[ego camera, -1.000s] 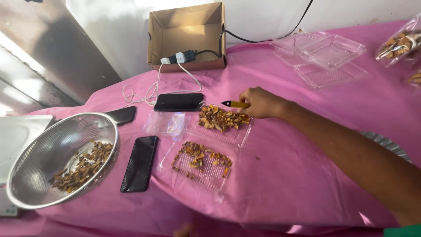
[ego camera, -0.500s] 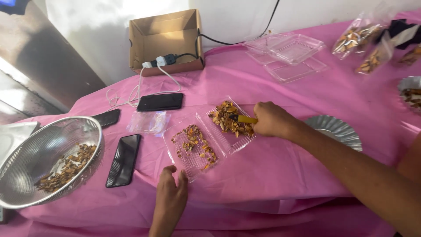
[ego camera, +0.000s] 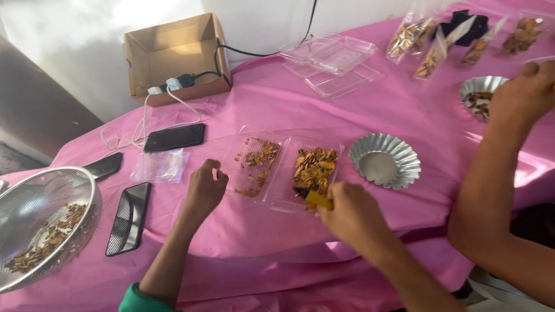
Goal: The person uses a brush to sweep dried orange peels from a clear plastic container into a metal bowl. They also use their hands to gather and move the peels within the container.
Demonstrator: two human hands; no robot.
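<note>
Clear clamshell tray [ego camera: 277,173] between left hand [ego camera: 203,190], right hand [ego camera: 348,214].

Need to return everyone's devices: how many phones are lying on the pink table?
3. One phone lies by the cardboard box, plugged into a white cable; one sits beside the metal strainer; one is partly hidden behind the strainer's rim.

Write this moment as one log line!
left hand: curled beside clear tray | right hand: holding yellow tool in dried bits | foil cup: right of tray
</note>
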